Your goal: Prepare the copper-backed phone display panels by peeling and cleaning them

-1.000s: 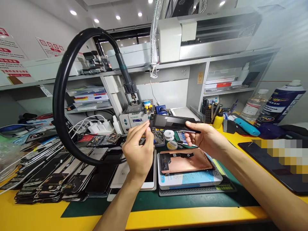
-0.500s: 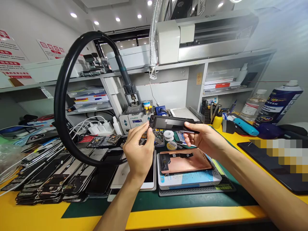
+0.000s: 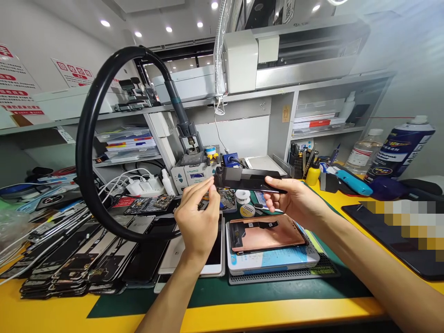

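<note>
A black smartphone point(image 3: 243, 178) is held up above the bench, its dark glossy face tilted and reflecting light. My right hand point(image 3: 286, 192) grips its right end, thumb on top and fingers underneath. At the left end, the thumb and fingertips of my left hand point(image 3: 199, 210) are pinched together on the corner. Below the phone lies a copper-coloured screen panel point(image 3: 280, 238) with a black flex cable, resting on a white and blue box point(image 3: 270, 263). A white solder spool point(image 3: 243, 196) and a small round tin point(image 3: 247, 211) stand behind that panel.
Stacks of phone screens point(image 3: 65, 263) and white tablets point(image 3: 173, 254) lie to the left. A thick black hose point(image 3: 83, 138) loops over them from a rework station point(image 3: 192, 173). On the right are a spray can point(image 3: 398, 150), a clear bottle point(image 3: 364, 150) and a black tablet point(image 3: 391, 245).
The phone has tilted slightly, so its face looks narrower and reflects differently. My left hand has shifted a little to the left; the right hand stays nearly still.
</note>
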`<state>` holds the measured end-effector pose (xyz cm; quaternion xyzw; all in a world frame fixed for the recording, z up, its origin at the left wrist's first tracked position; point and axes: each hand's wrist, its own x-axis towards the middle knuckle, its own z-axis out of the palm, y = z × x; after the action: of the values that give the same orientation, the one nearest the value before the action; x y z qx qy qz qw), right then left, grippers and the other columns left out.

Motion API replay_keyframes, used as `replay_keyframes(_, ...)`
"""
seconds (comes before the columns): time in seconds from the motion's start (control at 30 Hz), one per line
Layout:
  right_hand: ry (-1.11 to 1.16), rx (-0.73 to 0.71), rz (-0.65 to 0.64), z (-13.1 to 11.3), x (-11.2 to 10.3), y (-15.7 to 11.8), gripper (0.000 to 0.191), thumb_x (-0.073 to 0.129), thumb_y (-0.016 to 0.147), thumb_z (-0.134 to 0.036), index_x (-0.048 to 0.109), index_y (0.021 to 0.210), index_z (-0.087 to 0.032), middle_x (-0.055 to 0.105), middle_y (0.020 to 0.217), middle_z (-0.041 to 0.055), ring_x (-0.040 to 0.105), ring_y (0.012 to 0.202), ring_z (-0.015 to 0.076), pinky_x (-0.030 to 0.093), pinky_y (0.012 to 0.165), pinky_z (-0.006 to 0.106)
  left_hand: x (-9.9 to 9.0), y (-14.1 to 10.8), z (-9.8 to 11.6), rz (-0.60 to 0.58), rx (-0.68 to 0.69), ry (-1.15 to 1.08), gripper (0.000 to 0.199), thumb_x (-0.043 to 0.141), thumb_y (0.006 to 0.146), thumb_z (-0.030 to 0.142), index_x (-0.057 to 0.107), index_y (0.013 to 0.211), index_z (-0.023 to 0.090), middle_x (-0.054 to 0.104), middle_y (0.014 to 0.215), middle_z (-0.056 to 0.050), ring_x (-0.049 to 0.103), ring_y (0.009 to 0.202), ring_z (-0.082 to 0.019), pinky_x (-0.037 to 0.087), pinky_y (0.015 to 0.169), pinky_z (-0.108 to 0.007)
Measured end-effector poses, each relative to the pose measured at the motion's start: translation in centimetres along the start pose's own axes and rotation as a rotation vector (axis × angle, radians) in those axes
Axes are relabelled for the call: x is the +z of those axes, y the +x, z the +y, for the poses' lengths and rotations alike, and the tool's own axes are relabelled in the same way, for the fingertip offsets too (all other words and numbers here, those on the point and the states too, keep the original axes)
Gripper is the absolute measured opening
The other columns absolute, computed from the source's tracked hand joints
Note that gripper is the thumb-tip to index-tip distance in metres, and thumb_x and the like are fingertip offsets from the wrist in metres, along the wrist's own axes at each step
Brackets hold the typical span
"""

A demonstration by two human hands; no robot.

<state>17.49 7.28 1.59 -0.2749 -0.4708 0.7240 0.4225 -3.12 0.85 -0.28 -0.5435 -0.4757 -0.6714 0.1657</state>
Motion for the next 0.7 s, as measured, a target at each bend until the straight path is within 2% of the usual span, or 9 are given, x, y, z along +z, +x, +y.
replay_keyframes(0.17,0.015,0.000,-0.001,0.15,-0.13,0.16,0.024,0.080,0.081,-0.033,0.070,0.081,-0.011,0.067,0.067,0.0054,0.062,0.053,0.0129,0.054,0.051,0.022,-0.02,0.00,0.05,-0.009,0.027,0.023,0.018,0.067,0.088,0.015,0.079,0.102,0.012,0.079,0.103,-0.011,0.073,0.097,-0.020,0.056,0.096,-0.037)
replay_keyframes(0.57,0.013,-0.011,-0.015,0.08,-0.10,0.12,0.024,0.080,0.081,-0.033,0.070,0.080,-0.011,0.067,0.066,0.0050,0.062,0.052,0.0125,0.053,0.051,0.021,0.01,-0.08,0.05,-0.010,0.022,-0.034,0.020,0.065,0.089,0.012,0.078,0.104,0.013,0.079,0.105,-0.010,0.072,0.099,-0.019,0.056,0.096,-0.038)
replay_keyframes(0.7,0.012,-0.016,-0.024,0.05,0.07,0.12,0.026,0.080,0.081,-0.034,0.070,0.078,-0.011,0.066,0.066,0.0049,0.061,0.051,0.0121,0.053,0.051,0.021,0.12,-0.36,0.09,-0.007,-0.012,-0.074,0.021,0.074,0.084,0.016,0.075,0.105,0.014,0.076,0.108,-0.009,0.071,0.103,-0.021,0.055,0.099,-0.042)
